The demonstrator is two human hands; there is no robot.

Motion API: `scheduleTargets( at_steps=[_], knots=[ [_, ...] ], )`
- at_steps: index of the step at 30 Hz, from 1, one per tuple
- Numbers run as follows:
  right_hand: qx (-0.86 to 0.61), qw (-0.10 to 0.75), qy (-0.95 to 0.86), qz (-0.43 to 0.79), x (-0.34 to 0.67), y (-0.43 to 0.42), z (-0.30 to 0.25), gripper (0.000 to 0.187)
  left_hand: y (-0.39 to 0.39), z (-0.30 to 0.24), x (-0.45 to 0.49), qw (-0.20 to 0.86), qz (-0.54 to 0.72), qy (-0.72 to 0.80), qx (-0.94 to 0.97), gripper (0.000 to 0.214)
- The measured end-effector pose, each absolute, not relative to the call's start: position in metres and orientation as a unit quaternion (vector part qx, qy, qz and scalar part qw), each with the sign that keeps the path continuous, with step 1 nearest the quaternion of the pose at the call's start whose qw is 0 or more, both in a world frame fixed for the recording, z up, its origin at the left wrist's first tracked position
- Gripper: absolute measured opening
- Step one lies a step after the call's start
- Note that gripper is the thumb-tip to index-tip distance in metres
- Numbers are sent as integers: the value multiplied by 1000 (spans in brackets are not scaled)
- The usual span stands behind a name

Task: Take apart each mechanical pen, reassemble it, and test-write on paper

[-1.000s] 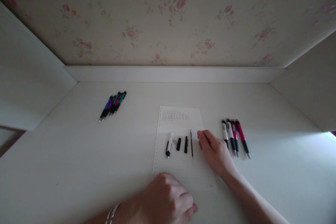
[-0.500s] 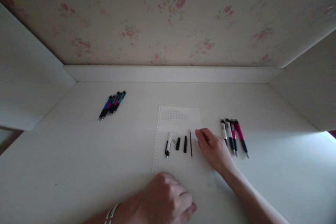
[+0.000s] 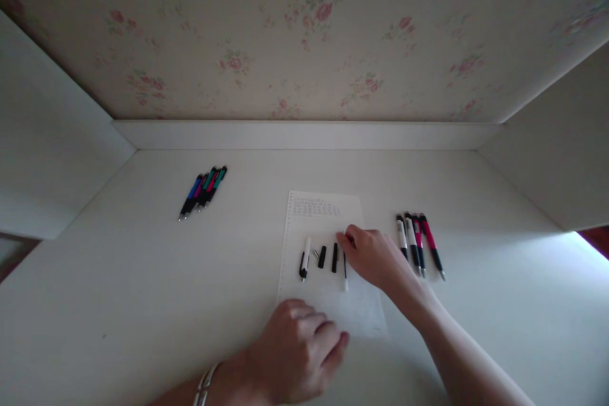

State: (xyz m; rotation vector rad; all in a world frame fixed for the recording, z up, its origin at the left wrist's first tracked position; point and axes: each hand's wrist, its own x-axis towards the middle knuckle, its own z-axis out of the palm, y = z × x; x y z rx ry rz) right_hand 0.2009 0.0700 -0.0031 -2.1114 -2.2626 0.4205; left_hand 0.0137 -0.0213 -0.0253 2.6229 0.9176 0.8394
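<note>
Black-shafted pen refill (image 3: 345,264) lies on ruled paper (image 3: 366,314), long axis pointing toward the wearer; the nearer right hand (image 3: 373,259) covers its far end, grip unclear. Left hand (image 3: 304,349) curls below, contents hidden.

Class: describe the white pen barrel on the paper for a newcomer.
On the white desk lies a handwritten white paper sheet. Leftmost in the row on it is the white pen barrel with black clip, unlike the two short black tubes rightward.
</note>
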Motion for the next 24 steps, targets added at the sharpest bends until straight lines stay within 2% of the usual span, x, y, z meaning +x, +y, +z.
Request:
scheduleTargets(
  at_steps=[6,11,19,24],
  knots=[
    [-657,-43,-743,122,196,79,2,37,9,-18,-1,57,249,474,843,28],
    [-656,-50,-744,120,196,80,3,38,24,-24,-6,42,194,542,816,33],
    [-678,-2,-727,106,207,77,2,41,26,-26,-4,51,166,555,814,30],
    [-689,53,-715,106,224,65,-2,36,25,-27,-5,49,165,556,813,27]
  ],
)
